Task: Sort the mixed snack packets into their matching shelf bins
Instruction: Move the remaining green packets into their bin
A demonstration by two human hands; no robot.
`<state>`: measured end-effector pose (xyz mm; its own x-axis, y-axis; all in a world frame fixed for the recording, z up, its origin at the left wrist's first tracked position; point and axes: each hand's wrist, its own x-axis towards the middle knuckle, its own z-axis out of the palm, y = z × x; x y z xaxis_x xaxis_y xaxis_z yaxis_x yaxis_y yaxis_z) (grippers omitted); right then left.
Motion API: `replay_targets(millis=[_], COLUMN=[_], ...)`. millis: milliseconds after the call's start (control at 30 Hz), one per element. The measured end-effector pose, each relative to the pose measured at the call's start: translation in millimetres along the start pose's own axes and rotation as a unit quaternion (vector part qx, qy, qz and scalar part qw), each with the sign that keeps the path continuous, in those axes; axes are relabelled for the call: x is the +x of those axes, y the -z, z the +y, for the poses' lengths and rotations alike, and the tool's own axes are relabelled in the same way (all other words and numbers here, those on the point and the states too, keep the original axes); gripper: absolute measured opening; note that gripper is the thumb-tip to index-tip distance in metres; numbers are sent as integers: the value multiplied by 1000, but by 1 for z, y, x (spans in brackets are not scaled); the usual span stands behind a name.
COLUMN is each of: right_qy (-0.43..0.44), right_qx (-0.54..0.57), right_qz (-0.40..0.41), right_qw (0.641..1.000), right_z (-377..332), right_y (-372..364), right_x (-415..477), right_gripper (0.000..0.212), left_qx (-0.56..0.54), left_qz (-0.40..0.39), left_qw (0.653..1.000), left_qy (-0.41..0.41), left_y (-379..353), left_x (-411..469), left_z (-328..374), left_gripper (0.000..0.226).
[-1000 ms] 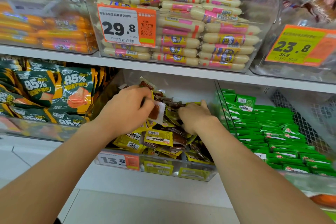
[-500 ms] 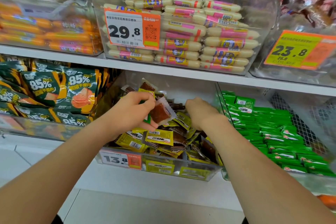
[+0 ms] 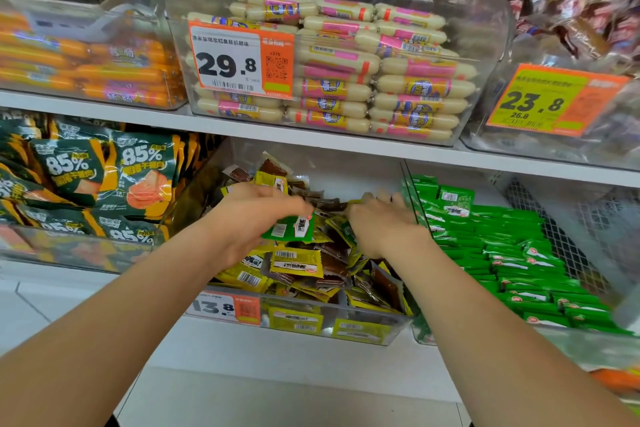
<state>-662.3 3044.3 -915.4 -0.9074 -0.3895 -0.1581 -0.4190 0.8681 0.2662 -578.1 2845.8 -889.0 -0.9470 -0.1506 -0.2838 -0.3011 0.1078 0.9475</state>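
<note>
**Green packet pulled from yellow bin**

Your left hand point(image 3: 249, 218) swapped the brown packet for a green packet point(image 3: 289, 227), pinched at frame centre over the yellow bin point(image 3: 301, 321) — it belongs w/ the green bin point(image 3: 420, 334), lower right. Right hand point(image 3: 381, 224) digs in the pile, grip can't tell.

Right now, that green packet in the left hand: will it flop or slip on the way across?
The green packet is thin and flat, probably light and floppy. Its film looks glossy, so possibly slippery. The left hand pinches only its upper edge, so it may swing.
</note>
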Motion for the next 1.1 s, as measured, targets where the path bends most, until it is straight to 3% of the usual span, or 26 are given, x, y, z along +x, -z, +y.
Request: replay_targets(millis=[167,233,400,500,633,800,933,1100], right_qy=[34,29,37,43,66,118,142,134], right_qx=[-3,5,13,15,37,279,351,448], right_qz=[-86,-74,-11,5,110,170,206,268], right_qw=[996,997,999,999,991,938,902,842], right_z=[-6,-5,-4,-4,7,9,2,0], right_y=[-8,-8,-5,-4,-2,9,13,18], right_x=[12,15,19,16,16,0,-21,-38], right_gripper=[48,57,34,34,24,12,13,6], left_qx=[49,47,-2,-21,-25,-28,-39,-144], left_qz=[7,23,33,34,49,68,78,14], left_qw=[998,997,999,999,999,997,995,989], left_qy=[-45,-62,-36,-22,0,-24,-46,11], left_y=[-4,-5,-3,-1,1,5,3,-7], left_x=[-2,0,0,-1,-3,-4,-4,-9], left_z=[-4,-5,-6,-5,-4,1,3,12], left_gripper=[61,67,45,33,24,16,13,20])
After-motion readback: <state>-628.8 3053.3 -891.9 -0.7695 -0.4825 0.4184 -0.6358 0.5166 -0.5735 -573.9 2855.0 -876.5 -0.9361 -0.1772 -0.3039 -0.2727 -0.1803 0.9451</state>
